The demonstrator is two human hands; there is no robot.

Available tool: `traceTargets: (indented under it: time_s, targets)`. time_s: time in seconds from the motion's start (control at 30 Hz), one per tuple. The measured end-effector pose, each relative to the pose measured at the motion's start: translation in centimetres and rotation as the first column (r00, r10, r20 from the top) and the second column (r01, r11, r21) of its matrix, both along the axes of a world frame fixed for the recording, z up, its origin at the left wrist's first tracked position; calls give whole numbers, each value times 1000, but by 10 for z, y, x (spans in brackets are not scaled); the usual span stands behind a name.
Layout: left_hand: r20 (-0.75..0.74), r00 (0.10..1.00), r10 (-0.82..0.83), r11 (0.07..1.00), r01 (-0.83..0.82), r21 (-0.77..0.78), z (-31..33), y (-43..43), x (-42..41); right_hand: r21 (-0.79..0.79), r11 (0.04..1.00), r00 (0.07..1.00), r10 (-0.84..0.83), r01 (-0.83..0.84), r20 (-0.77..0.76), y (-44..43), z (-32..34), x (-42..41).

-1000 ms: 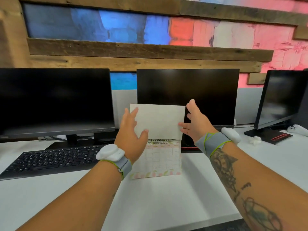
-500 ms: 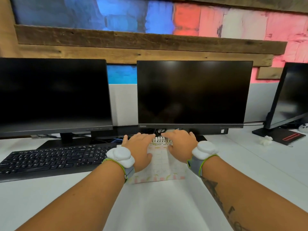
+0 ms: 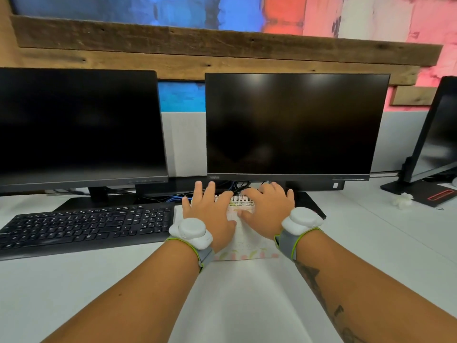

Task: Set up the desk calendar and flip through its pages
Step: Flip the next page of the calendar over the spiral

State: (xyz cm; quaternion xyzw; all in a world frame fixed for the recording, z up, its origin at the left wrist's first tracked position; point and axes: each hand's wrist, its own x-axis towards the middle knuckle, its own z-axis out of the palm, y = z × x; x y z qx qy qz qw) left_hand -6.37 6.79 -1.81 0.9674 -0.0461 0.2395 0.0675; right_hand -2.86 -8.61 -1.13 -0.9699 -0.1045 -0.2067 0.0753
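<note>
Both my hands are on the desk calendar (image 3: 247, 240), which sits on the white desk (image 3: 247, 305) directly in front of the centre monitor (image 3: 296, 125), its near edge toward me and its spiral binding (image 3: 238, 198) at the far top edge. My left hand (image 3: 210, 214) lies palm down over the calendar's left half, fingers spread and reaching past the binding toward the monitor base. My right hand (image 3: 268, 210) covers the right half, fingers loosely spread and curled over the top edge, thumb resting on the page. Cannot tell whether either hand is pinching a page or only pressing on it; the fingertips hide the contact. Between the hands a strip of the page shows: a printed line of text just under the binding, a faint grid below, and a pink-and-green floral border along the near edge. White sensor pucks on grey bands with green trim sit on both wrists. A black keyboard (image 3: 84, 226) lies just left of the calendar, below a second dark monitor (image 3: 79, 125). A third monitor (image 3: 440, 129) stands at far right, with a small crumpled white scrap (image 3: 401, 200) near its base.
</note>
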Motion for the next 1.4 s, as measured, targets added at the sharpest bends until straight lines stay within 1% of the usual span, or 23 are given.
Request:
traceTargets:
  time_s: [0.1, 0.17, 0.27, 0.37, 0.43, 0.53, 0.67, 0.8, 0.87, 0.97, 1.03, 1.1, 1.13, 1.17, 1.2, 1.27, 1.33, 1.4]
  targets:
    - [57, 996, 63, 998, -62, -10, -8, 0, -10, 109, 991, 996, -85, 82, 23, 0, -9, -12]
    - [40, 997, 70, 996, -68, -53, -13, 2, -17, 230, 968, 995, -94, 98, -28, -5, -16, -22]
    - [17, 999, 32, 986, -29, -166, -22, 3, -31, 396, 909, 984, -67, 128, -164, -13, -22, -41]
    - [15, 999, -29, 956, 33, -291, -32, 2, -43, 505, 860, 980, 33, 73, -198, -15, -26, -62]
    - [-14, 999, -38, 934, 30, -357, -35, 3, -48, 516, 856, 979, 68, 41, -190, -14, -28, -73]
    - [-35, 999, -40, 913, 23, -406, -38, 5, -51, 478, 875, 975, 40, 72, -219, -10, -25, -85]
    - [-42, 998, -40, 913, 19, -408, -38, 6, -53, 440, 891, 966, 7, 111, -257, -4, -19, -95]
    - [-46, 999, -26, 916, 5, -400, -36, 5, -58, 413, 891, 954, -63, 186, -293, 6, -13, -103]
    - [-45, 999, -31, 917, 11, -400, -35, 4, -60, 412, 892, 955, -67, 187, -289, 6, -11, -105]
    - [-14, 999, -34, 911, 25, -413, -34, 5, -63, 527, 840, 976, -11, 127, -216, 0, -10, -106]
    - [19, 999, -37, 906, 41, -422, -33, 7, -65, 607, 782, 981, -32, 143, -190, -5, -9, -104]
    - [-19, 999, -41, 901, 29, -433, -33, 11, -67, 660, 730, 975, -41, 178, -218, -9, -9, -98]
    - [-62, 997, -35, 908, 6, -419, -33, 12, -68, 684, 707, 975, -32, 179, -222, -11, -8, -94]
    - [-100, 995, -22, 929, -17, -370, -33, 14, -70, 693, 702, 977, -21, 164, -210, -13, -7, -92]
    - [-113, 994, -4, 958, -28, -285, -32, 14, -74, 681, 717, 980, -17, 150, -197, -14, -5, -91]
    - [-54, 999, 8, 997, -12, -74, -28, 15, -82, 677, 731, 988, 15, 93, -152, -17, 4, -85]
    - [9, 995, -96, 992, 95, 78, -24, 17, -90, 697, 713, 988, 49, 69, -148, -17, 22, -84]
    - [6, 968, -251, 948, 245, 201, -22, 15, -97, 654, 753, 984, 62, 63, -166, -16, 36, -80]
